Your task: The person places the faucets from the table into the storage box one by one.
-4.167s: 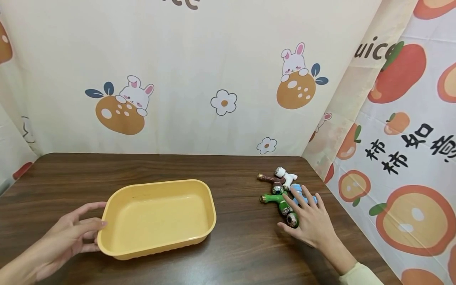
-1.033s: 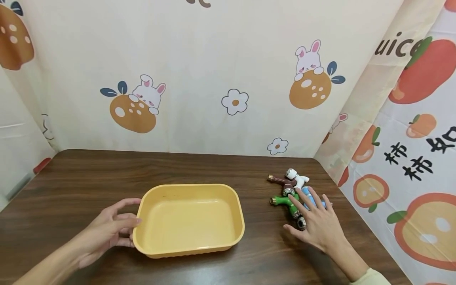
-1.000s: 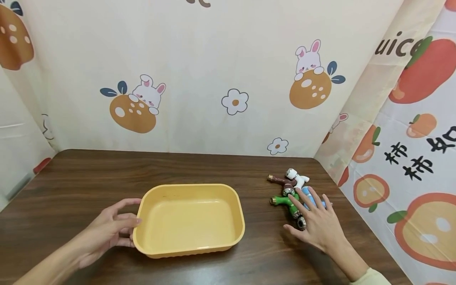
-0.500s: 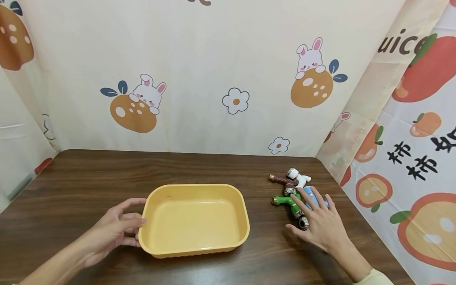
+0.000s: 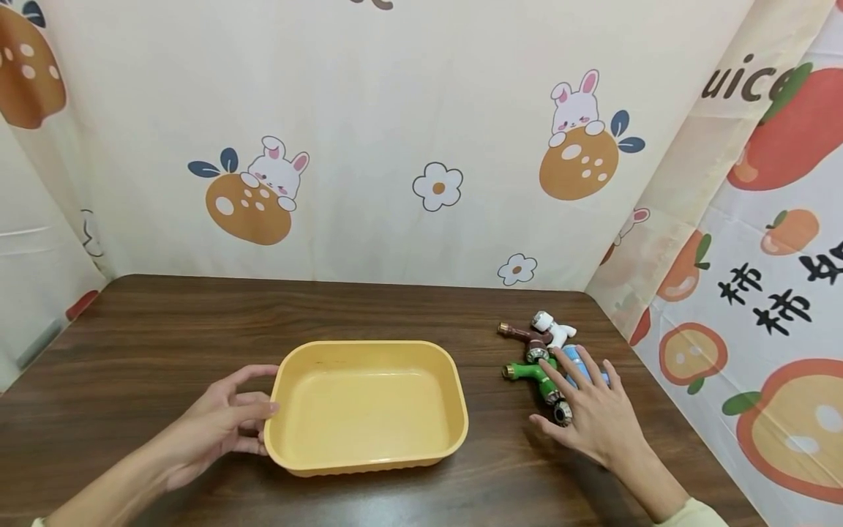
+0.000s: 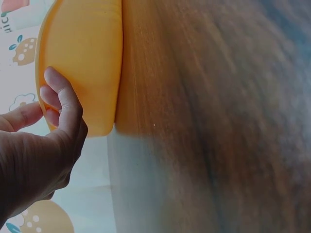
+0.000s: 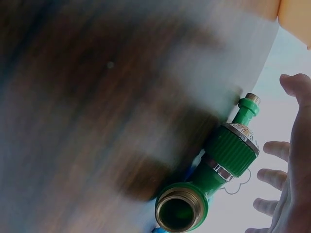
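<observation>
My left hand (image 5: 214,428) pinches the left rim of a yellow plastic basin (image 5: 454,391), which stands on the table. In the left wrist view its thumb is at the rim and the fingers (image 6: 60,87) bend against the outer wall. My right hand (image 5: 596,417) is spread over a cluster of taps at the right. A green tap (image 5: 536,373) and a blue tap (image 5: 573,357), partly hidden by the fingers, lie beneath it. A brown tap (image 5: 527,335) and a white tap (image 5: 556,329) lie just behind. The right wrist view shows green tap bodies (image 7: 233,150) beside the apart fingers.
The dark wood-grain table (image 5: 217,315) ends at a printed curtain (image 5: 369,219) behind, with another fruit-print curtain (image 5: 711,351) along the right edge. A strip of bare table lies between basin and taps.
My left hand has slid the basin to the right, nearer the taps, still holding its rim. The right hand stays spread over the taps. The head view has turned slightly left.
</observation>
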### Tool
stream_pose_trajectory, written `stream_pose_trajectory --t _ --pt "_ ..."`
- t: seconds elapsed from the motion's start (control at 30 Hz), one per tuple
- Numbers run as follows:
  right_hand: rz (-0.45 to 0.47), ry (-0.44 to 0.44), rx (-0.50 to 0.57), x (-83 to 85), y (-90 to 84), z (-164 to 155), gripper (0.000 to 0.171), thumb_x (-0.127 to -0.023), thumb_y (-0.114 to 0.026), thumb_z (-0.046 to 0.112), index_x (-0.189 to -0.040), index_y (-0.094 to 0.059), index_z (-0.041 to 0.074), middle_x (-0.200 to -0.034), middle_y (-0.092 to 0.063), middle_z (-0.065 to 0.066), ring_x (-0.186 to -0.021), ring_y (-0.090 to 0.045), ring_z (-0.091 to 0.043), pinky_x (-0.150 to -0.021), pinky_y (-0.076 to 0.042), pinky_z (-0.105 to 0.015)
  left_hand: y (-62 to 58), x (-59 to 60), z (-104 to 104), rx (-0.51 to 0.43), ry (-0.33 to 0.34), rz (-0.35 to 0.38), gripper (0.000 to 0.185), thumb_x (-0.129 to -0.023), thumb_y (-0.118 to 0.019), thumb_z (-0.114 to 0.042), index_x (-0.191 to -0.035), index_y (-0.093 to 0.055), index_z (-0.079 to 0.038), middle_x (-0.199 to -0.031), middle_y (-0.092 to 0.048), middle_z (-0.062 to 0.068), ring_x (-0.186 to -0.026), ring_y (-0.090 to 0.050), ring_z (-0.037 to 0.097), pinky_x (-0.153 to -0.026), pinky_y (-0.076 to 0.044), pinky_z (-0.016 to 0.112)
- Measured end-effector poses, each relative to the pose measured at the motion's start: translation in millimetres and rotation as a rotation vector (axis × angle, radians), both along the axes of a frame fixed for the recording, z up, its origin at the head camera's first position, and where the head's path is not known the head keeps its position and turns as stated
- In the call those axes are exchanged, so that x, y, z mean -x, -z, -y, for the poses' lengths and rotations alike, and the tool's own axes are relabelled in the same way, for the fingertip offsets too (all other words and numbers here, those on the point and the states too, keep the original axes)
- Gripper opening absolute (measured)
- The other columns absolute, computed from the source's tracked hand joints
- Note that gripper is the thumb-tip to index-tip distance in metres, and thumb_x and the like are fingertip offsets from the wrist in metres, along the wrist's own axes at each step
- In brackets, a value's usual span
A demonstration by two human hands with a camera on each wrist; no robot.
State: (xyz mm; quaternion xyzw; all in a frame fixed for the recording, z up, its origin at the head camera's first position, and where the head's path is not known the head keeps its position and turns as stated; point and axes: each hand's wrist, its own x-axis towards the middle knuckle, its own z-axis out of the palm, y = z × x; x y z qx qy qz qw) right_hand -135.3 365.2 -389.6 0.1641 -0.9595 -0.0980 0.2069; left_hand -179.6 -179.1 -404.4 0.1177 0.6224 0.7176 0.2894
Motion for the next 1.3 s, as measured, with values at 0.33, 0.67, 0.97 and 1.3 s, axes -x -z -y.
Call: stream_pose_trajectory --t 0.33,0.67,0.97,1.3 --pt "-0.004 -0.01 -0.002 2.0 1.0 -0.9 0.087 -0.085 -0.055 0.083 -0.143 -0.063 0.018 -0.151 -0.054 -0.013 -0.14 -0.043 -0.045 -0.106 -0.039 -0.072 -1.6 0.3 -6.1 -0.002 0.012 0.001 0.068 -0.103 -0.059 -0.006 -0.155 -0.015 0.0 -0.104 -0.071 0.009 -0.086 -0.071 0.025 -0.078 -0.064 0.047" --pt "-0.006 -0.015 -0.001 1.8 1.7 -1.0 0.087 -0.085 -0.054 0.083 -0.143 -0.063 0.017 -0.152 -0.053 -0.013 -0.14 -0.043 -0.045 -0.106 -0.038 -0.072 -1.7 -0.4 -11.1 -0.007 0.02 -0.006 0.069 -0.104 -0.057 -0.006 -0.156 -0.012 0.002 -0.103 -0.071 0.007 -0.084 -0.07 0.024 -0.076 -0.064 0.044" --pt "-0.002 -0.007 -0.003 1.3 1.2 -2.1 0.088 -0.084 -0.055 0.083 -0.143 -0.063 0.017 -0.151 -0.054 -0.013 -0.14 -0.043 -0.045 -0.106 -0.038 -0.073 -1.6 -0.9 -16.0 -0.022 0.012 -0.009 0.066 -0.103 -0.057 -0.005 -0.155 -0.015 0.001 -0.102 -0.07 0.008 -0.083 -0.069 0.024 -0.076 -0.064 0.045" --pt "0.004 0.0 -0.006 1.2 -0.3 -2.5 0.088 -0.084 -0.056 0.082 -0.143 -0.063 0.018 -0.152 -0.053 -0.013 -0.141 -0.042 -0.045 -0.107 -0.038 -0.073 -2.1 -1.8 -20.5 -0.017 0.01 -0.008 0.069 -0.103 -0.058 -0.006 -0.155 -0.013 0.001 -0.102 -0.07 0.008 -0.082 -0.069 0.023 -0.076 -0.064 0.045"
